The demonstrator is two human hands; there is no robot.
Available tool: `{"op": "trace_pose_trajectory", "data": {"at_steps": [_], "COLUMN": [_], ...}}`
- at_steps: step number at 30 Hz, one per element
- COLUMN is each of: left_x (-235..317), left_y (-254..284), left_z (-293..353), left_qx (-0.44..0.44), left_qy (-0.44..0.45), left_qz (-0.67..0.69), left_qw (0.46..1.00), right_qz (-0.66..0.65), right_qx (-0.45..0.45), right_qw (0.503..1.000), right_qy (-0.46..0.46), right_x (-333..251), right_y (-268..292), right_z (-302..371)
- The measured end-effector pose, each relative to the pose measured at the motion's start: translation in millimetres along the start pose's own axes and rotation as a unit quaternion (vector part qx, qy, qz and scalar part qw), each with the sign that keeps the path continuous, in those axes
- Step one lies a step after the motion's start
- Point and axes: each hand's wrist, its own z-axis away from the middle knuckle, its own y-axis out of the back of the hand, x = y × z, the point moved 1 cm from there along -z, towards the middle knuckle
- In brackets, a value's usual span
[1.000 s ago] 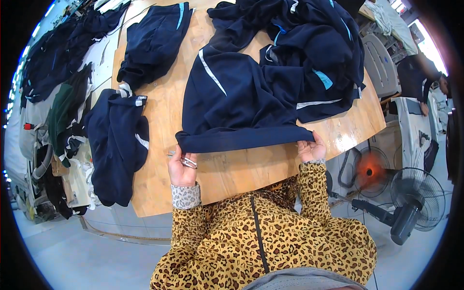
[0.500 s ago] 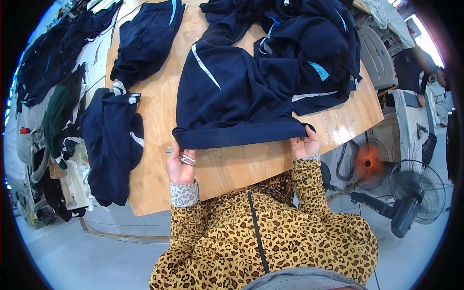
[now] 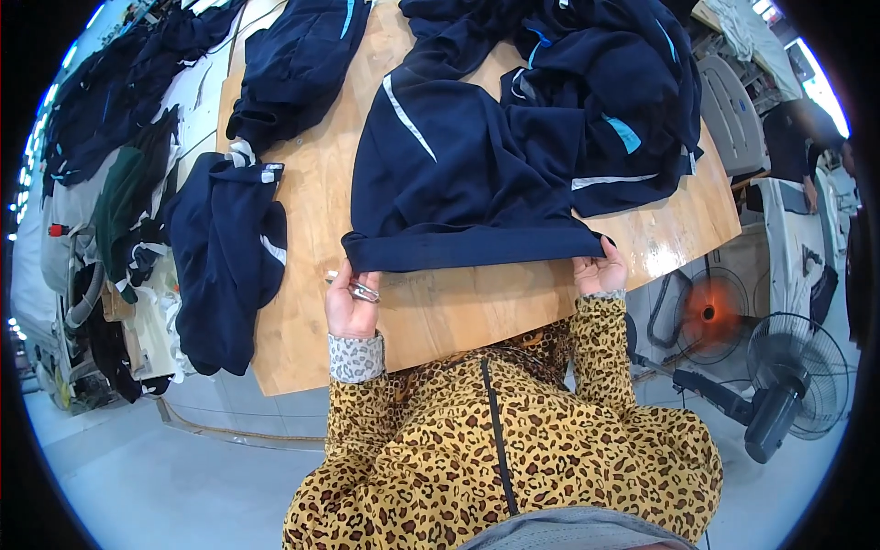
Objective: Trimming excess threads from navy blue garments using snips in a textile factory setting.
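A navy garment [image 3: 458, 183] with a white stripe lies spread on the wooden table, its wide hem band toward me. My left hand [image 3: 353, 301] pinches the left end of that band between thumb and fingers. Tucked in the same hand is a small silver metal tool [image 3: 365, 291] that looks like thread snips, partly hidden by the fingers. At the band's right end, my right hand [image 3: 601, 270] grips the cloth with thumb on top. Between both hands the band runs almost straight.
The wooden table [image 3: 431, 307] carries more navy garments: a heap [image 3: 614, 101] at the far right, one piece [image 3: 298, 73] at the far left and another [image 3: 225, 266] over the left edge. Right of the table stand a grey chair [image 3: 731, 115] and fans [image 3: 779, 394]. Another person [image 3: 796, 137] is beyond.
The whole view has shifted, so table, garments and hands appear slightly farther right and higher. Both hands keep their hold on the band's ends.
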Motion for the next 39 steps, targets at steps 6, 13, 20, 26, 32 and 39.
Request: {"op": "trace_pose_trajectory", "data": {"at_steps": [6, 13, 20, 26, 32, 39], "left_x": [-6, -51, -64, -53, -61, -85], "left_y": [-3, -24, -31, -10, -40, -58], "left_z": [2, 24, 43, 58, 84, 36], "left_qx": [-0.004, -0.02, -0.056, -0.022, -0.218, -0.314], "left_qy": [0.002, 0.052, 0.064, -0.042, -0.383, -0.319], "left_qz": [-0.004, -0.002, -0.058, -0.149, -0.581, -0.716], "left_qw": [1.0, 0.998, 0.995, 0.988, 0.684, 0.536], "right_qz": [0.003, -0.054, 0.0, 0.034, 0.062, 0.051], "right_qx": [-0.001, -0.036, -0.053, -0.122, -0.054, -0.048], "right_qw": [1.0, 0.984, 0.947, 0.979, 0.987, 0.987], "right_qy": [-0.011, -0.163, -0.316, -0.163, -0.136, -0.147], "right_x": [5, 71, 133, 108, 95, 85], "right_y": [-7, -27, -58, -70, -78, -70], "right_z": [6, 42, 74, 55, 56, 59]}}
